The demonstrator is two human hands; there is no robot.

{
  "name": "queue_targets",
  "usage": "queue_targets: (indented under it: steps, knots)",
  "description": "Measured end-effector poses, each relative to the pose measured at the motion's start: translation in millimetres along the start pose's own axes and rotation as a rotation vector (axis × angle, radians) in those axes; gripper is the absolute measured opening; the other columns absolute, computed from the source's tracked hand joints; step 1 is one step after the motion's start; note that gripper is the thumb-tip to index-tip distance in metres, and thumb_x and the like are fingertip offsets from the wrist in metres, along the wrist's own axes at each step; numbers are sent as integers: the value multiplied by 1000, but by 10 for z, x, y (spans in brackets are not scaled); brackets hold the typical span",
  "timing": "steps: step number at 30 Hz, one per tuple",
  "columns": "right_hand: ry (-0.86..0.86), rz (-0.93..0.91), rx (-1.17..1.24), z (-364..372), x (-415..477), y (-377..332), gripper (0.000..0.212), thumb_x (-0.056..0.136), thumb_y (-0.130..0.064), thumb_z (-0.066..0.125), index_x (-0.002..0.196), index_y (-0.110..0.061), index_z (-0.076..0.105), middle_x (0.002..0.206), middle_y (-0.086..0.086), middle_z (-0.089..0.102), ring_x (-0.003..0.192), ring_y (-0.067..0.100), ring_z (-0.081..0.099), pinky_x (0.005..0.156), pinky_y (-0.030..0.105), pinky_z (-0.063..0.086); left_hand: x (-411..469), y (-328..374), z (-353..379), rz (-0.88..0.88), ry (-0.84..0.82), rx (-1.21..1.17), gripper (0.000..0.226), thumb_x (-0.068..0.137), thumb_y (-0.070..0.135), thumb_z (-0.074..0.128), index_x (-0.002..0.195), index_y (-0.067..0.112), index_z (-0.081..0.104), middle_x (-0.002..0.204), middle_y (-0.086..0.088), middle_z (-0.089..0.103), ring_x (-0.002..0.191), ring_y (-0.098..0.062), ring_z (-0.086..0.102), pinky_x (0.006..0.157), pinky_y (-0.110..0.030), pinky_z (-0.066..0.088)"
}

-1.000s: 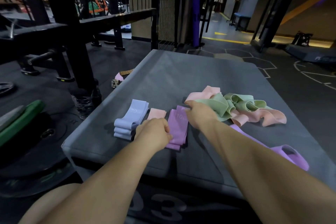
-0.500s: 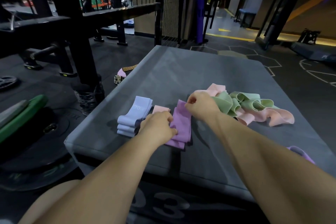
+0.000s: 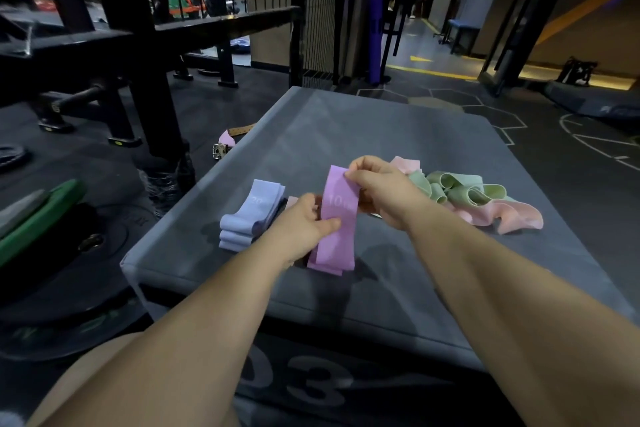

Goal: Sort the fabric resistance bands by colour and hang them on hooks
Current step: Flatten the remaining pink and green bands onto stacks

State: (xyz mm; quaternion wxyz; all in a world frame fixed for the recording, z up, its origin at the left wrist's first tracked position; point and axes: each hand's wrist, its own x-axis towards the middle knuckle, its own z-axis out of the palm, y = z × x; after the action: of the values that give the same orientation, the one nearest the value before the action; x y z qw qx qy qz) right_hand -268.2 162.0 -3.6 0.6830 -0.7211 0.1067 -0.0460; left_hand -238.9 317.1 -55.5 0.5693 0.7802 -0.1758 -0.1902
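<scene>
Right hand (image 3: 381, 196): thumb and fingers pinch the top edge of the purple band (image 3: 332, 243), centre frame. Left hand (image 3: 299, 227): pinches the band's left edge lower down, thumb laid across its front. We note the band stands up as a flat folded loop, its lower end on the box (image 3: 346, 121). White print on it starts "10"; we cannot read the rest.

Just left of the hands, blue bands (image 3: 247, 217) lie stacked flat, the top one marked "20". A pink sliver (image 3: 292, 202) shows between that stack and the left hand, mostly hidden.

Right of centre, green bands (image 3: 460, 189) and pink bands (image 3: 505, 217) lie tangled in one loose heap; the right hand and wrist cover its near left side.

Upper left: a dark rack (image 3: 138, 55). On the floor beside the box we see a belt (image 3: 228, 142), and at the left edge a green plate (image 3: 41, 217), cut off. The box front bears large digits, partly behind our forearms.
</scene>
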Motion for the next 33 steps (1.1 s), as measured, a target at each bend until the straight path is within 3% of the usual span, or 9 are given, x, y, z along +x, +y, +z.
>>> queue_targets:
  steps: [2, 5, 9, 11, 14, 18, 22, 30, 33]
  knots:
    - [18, 0, -7, -7, 15, 8, 23, 97, -7, 53, 77, -19, 50, 62, -1, 50, 47, 9, 50, 45, 18, 45, -63, 13, -32, -6, -75, 76, 34, 84, 30, 70, 114, 21, 56, 108, 2, 70, 99, -16, 66, 74, -30, 56]
    - [67, -4, -45, -10, 46, 28, 21, 98, -9, 54, 79, -17, 49, 67, 2, 53, 54, 13, 53, 46, 22, 47, -151, 26, -90, -11, -144, 181, 30, 89, 28, 64, 118, 24, 56, 110, 5, 70, 88, -11, 63, 44, -12, 38]
    - [159, -16, -156, 42, 108, 89, 22, 97, -11, 57, 77, -17, 50, 68, 3, 52, 58, 15, 51, 51, 25, 50, -207, 1, -170, -7, -125, 295, 24, 81, 37, 62, 103, 30, 57, 95, 8, 69, 84, -13, 63, 60, -26, 41]
    - [216, -38, -199, 62, 151, 118, 22, 97, -12, 58, 76, -18, 51, 67, 2, 52, 58, 14, 49, 53, 25, 49, -220, -11, -177, -11, -86, 346, 9, 87, 30, 62, 87, 26, 54, 75, 9, 59, 65, -10, 53, 57, -26, 38]
    - [268, -57, -217, 72, 205, 130, 21, 95, -12, 59, 76, -17, 52, 66, 2, 53, 58, 14, 48, 53, 24, 47, -234, 0, -158, -8, -54, 424, 18, 91, 26, 58, 78, 26, 46, 68, 12, 48, 57, -7, 44, 55, -28, 36]
    - [303, -42, -485, 45, 258, 189, 21, 92, -15, 61, 72, -20, 55, 65, 0, 58, 61, 17, 53, 59, 27, 45, -232, 15, -146, -22, -33, 501, 6, 92, 25, 55, 98, 25, 53, 94, 3, 62, 70, -16, 54, 66, -33, 46]
    - [305, -65, -764, 25, 263, 350, 17, 89, -16, 59, 73, -22, 59, 79, -1, 61, 77, 17, 55, 69, 24, 40, -222, -32, -69, -42, 20, 427, 40, 91, 15, 58, 129, 20, 49, 105, 3, 63, 97, -22, 63, 88, -39, 53]
    - [329, -48, -876, 74, 290, 549, 13, 86, -16, 59, 79, -20, 70, 89, 4, 69, 78, 22, 58, 68, 26, 43, -208, -63, 14, -53, 47, 410, 39, 90, 19, 61, 125, 25, 45, 97, -3, 66, 84, -27, 68, 77, -46, 58]
    - [337, -74, -889, 89, 307, 581, 13, 86, -15, 59, 85, -16, 72, 89, 4, 69, 80, 22, 59, 69, 26, 42, -201, -46, 25, -34, 62, 483, 43, 88, 16, 61, 128, 24, 46, 96, -3, 68, 92, -25, 65, 82, -45, 56]
